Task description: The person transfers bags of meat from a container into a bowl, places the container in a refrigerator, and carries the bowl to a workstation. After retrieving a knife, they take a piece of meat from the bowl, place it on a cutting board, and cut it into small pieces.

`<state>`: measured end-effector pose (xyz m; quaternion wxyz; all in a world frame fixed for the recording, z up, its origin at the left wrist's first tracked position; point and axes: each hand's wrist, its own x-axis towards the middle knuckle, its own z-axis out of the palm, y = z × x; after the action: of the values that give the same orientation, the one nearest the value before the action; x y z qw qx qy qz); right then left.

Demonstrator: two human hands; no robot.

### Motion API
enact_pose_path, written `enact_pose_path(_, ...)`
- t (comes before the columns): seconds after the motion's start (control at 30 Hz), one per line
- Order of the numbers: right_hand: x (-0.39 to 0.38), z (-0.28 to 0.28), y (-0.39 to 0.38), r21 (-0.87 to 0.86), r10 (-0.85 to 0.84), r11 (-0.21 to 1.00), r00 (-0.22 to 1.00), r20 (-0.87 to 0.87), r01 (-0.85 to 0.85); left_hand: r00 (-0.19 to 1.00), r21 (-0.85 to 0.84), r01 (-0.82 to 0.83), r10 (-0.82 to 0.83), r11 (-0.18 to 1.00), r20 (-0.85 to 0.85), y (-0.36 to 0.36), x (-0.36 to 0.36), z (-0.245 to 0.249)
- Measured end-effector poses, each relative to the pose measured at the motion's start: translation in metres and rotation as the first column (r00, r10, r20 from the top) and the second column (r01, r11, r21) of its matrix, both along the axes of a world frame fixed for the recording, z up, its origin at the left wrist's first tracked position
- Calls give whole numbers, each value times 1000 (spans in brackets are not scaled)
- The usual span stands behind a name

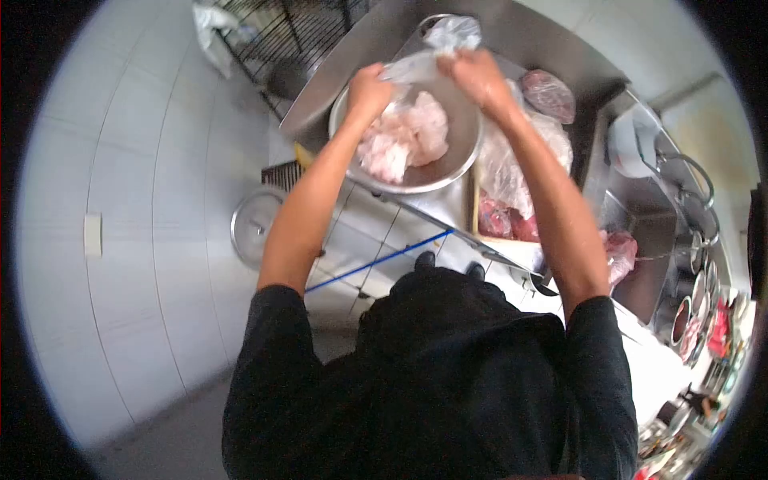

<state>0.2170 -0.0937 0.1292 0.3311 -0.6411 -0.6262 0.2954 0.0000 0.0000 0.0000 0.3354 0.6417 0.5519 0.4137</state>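
Note:
A clear plastic bag [414, 69] is stretched between my two hands, over the far side of a large steel bowl [458, 142]. My left hand [370, 90] is closed on one end of the bag, above the bowl's left rim. Gripping the other end, my right hand [478, 78] is closed above the right rim and slightly blurred. Pale pink raw meat [408, 136] lies heaped in the bowl; its exact kind cannot be told. Another crumpled clear bag [454, 34] sits just beyond my right hand.
Right of the bowl, a tray [504, 238] holds plastic-wrapped red meat [494, 216]. A wrapped meat pack [549, 95] lies behind it. Farther right are a sink [640, 280] with bagged meat [620, 254] and a white bucket [632, 144]. A wire rack [276, 32] stands at the back left.

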Motion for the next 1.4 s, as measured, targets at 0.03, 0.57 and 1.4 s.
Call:
enact_pose_path(0.03, 10, -14, -10, -77, -59, 995, 997, 49, 63, 998, 32, 50, -50, 998, 24, 12, 26, 7)
enact_pose_path(0.57, 201, -110, -411, -376, -199, 171, -341, -919, 911, 481, 140, 873, -774, 468, -413, -214, 237, -19)
enact_pose_path(1.4, 292, -206, -825, -429, -703, -262, -476, -529, 864, 336, 106, 659, -165, 744, -927, -92, 333, 26)
